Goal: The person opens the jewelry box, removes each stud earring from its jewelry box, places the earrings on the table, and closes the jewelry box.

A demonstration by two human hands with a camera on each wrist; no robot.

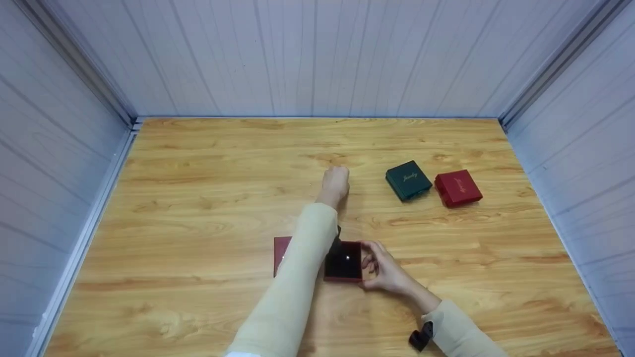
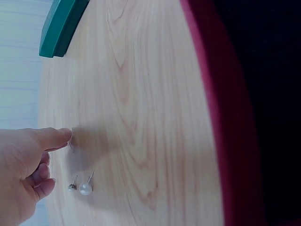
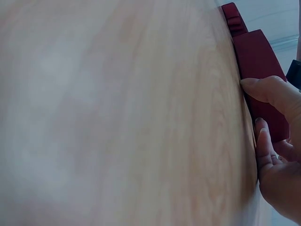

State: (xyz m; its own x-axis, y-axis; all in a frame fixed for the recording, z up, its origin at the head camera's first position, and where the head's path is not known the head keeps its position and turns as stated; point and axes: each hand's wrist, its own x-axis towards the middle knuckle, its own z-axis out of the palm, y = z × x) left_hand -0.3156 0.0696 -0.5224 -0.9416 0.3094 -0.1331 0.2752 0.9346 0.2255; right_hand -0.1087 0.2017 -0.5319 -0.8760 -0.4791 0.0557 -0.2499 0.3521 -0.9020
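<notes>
My left hand (image 1: 336, 183) reaches across to the middle of the table, its thumb and finger pinching a small earring (image 2: 71, 141) with a thin pin. Beside those fingertips, a pearl earring (image 2: 85, 189) and a smaller, darker stud (image 2: 73, 186) lie on the wood. With thumb and fingers on its sides, my right hand (image 1: 384, 270) holds an open red jewelry box (image 3: 263, 94). Its black lining (image 1: 342, 270) carries one white pearl (image 1: 348, 258). A red part (image 1: 281, 247) left of the box is mostly hidden by my left sleeve; whether it is the lid I cannot tell.
A closed green jewelry box (image 1: 409, 180) and a closed red jewelry box (image 1: 459, 188) sit at the right, farther back. Pale panel walls (image 1: 312, 59) border the wooden table (image 1: 198, 198) at the back and on both sides.
</notes>
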